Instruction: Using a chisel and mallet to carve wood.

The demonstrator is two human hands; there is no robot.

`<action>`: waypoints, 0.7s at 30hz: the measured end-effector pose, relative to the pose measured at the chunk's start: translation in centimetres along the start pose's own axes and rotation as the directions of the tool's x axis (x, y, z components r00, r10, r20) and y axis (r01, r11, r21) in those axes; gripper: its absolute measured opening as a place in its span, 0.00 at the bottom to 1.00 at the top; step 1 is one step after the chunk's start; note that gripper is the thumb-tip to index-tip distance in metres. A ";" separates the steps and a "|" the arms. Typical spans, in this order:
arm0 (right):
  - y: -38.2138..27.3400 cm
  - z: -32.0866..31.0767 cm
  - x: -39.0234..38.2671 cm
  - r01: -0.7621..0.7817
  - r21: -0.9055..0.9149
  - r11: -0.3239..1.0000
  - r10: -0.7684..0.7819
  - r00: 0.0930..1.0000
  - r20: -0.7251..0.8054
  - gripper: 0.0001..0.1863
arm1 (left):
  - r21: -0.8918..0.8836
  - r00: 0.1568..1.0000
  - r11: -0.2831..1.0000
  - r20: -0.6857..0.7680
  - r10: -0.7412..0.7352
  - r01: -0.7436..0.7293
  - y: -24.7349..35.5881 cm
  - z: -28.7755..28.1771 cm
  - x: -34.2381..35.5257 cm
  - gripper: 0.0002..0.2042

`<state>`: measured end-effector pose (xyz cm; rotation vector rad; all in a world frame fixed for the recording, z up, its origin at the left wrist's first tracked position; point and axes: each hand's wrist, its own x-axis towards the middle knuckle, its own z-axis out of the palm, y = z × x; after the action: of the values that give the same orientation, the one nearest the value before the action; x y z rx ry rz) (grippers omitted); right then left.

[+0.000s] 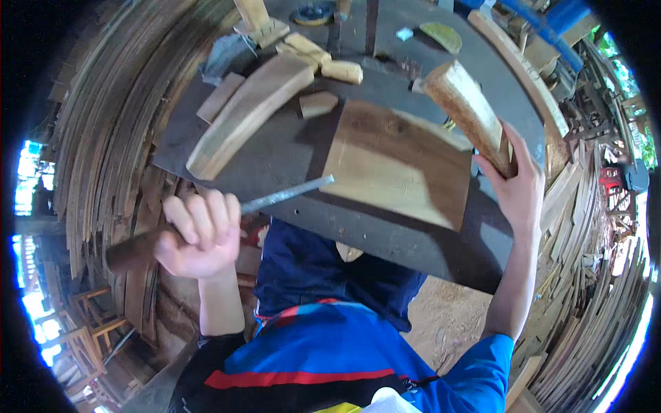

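Observation:
My left hand [201, 234] is closed around a chisel [289, 195]. Its grey metal blade points right toward a flat wooden board, and its brown handle, blurred, sticks out to the left. My right hand [516, 182] grips the near end of a thick wooden block [468, 103], which tilts up and away over the table's right side. Between my hands the flat wooden board [385, 182] lies on the dark table, its far part browner and in shade. The chisel's tip is close to the board's left edge; whether they touch I cannot tell.
A long curved wood piece [251, 113] lies on the dark table [268, 165] at the left. Small offcuts [318, 104] and a grey cloth [227, 58] are near it. A round dish [313, 14] sits at the back. Stacked planks [131, 103] stand left; more wood [585, 275] is piled right.

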<state>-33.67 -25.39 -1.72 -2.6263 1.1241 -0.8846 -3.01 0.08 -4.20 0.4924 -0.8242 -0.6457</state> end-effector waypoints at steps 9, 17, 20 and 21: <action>1.3 0.6 -1.0 -0.029 -0.062 0.998 0.032 0.998 0.049 0.30 | -0.154 0.984 0.984 0.143 0.109 -0.087 4.6 0.3 5.5 0.19; 1.3 0.4 -1.5 -0.027 -0.066 0.997 0.031 0.998 0.047 0.29 | -0.020 0.956 0.998 0.288 -0.053 0.061 0.1 2.6 9.7 0.19; 1.2 0.3 -1.5 -0.024 -0.061 0.998 0.027 0.999 0.043 0.29 | -0.074 0.902 0.981 0.411 -0.135 0.181 -1.6 3.0 12.0 0.17; 1.2 0.3 -1.5 -0.021 -0.053 0.998 0.023 0.999 0.044 0.29 | -0.097 0.883 0.967 0.438 -0.172 0.236 -2.1 3.6 12.8 0.16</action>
<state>-35.08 -25.22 -3.05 -2.6563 1.1786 -0.7993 0.00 -10.84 3.11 0.3052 -1.1367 -1.0276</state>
